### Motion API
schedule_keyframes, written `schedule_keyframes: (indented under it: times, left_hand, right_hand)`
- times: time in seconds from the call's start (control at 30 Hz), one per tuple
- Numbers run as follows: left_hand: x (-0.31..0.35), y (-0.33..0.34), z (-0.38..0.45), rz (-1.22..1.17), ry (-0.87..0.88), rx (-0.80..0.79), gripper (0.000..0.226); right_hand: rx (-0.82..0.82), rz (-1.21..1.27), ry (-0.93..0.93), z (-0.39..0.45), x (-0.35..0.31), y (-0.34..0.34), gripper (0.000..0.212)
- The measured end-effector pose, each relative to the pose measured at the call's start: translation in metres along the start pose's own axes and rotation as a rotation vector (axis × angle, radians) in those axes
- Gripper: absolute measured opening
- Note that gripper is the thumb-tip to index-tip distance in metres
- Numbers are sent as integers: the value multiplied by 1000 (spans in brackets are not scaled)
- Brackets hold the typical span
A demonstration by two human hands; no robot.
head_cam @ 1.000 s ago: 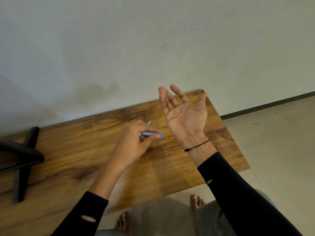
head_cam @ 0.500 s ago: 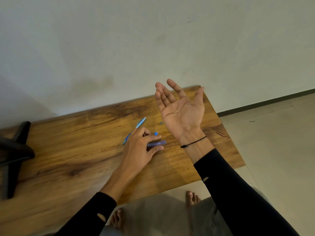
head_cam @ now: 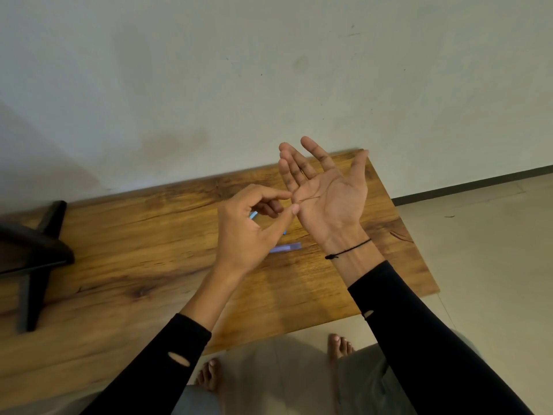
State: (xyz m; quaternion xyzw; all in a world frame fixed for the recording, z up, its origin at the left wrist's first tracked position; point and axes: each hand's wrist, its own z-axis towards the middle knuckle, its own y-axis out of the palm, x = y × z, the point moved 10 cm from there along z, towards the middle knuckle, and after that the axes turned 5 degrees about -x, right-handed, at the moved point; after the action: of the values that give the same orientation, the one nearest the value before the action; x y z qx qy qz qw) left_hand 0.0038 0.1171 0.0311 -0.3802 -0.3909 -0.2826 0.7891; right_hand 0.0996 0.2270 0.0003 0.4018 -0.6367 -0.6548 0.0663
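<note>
hands two: left (head_cam: 248,232), right (head_cam: 332,199); thin rod (head_cam: 309,198) one; tube (head_cam: 285,247) one

Soft, even light is falling from above, arm shadows are pooling near the table (head_cam: 125,265)'s front edge (hands slightly blurring), edges bowing.

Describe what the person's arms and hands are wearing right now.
Both arms wear long black fabric sleeves, left sleeve and right sleeve, each with a small oval hole near the cuff. A thin knotted black thread bracelet circles the right wrist. The left hand and right hand are bare: no gloves or rings visible.
</note>
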Motion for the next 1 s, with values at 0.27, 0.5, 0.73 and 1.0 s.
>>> schedule_keyframes:
  times: [0.27,0.5,0.73,1.0]
  left_hand:
    - [3,5,4,44,13,-85,19]
    - [13,3,2,208,102,-64,5]
    - [-19,-15,7,-16,-149,100,8]
    - [-46,-34,8,-189,-308,203,8]
  right_hand:
    - [-13,-104,19,-4,7,6,99]
    - [-35,-88,45,-2,16,5,97]
    - [59,-296,104,0,20,-4,61]
    - [-59,-578,144,-1,32,7,6]
